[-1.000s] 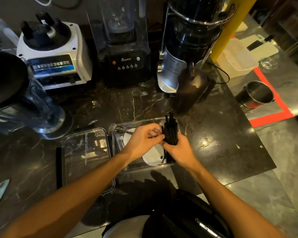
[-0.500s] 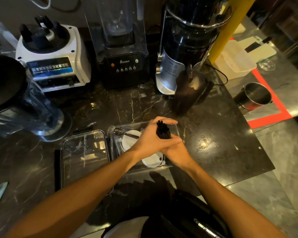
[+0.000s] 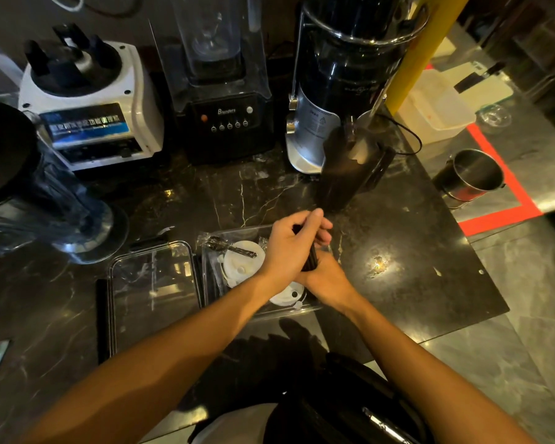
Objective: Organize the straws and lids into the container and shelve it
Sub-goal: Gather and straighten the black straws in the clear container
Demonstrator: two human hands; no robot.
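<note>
Gripping a bundle of black straws [image 3: 310, 259] together, the left hand [image 3: 289, 251] and right hand [image 3: 326, 278] curl round it above the clear container's [image 3: 205, 251] right half. White lids [image 3: 242, 264] lie inside. Its cover [image 3: 153, 293] lies just left; bare worktop [image 3: 414, 251] stretches right to the edge.

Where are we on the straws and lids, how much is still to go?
Done: white lids lie in the clear container. In hand: left hand and right hand both grip the black straws above it. Left: set the straws in, fit the container's lid, which lies beside it, and shelve it.
</note>
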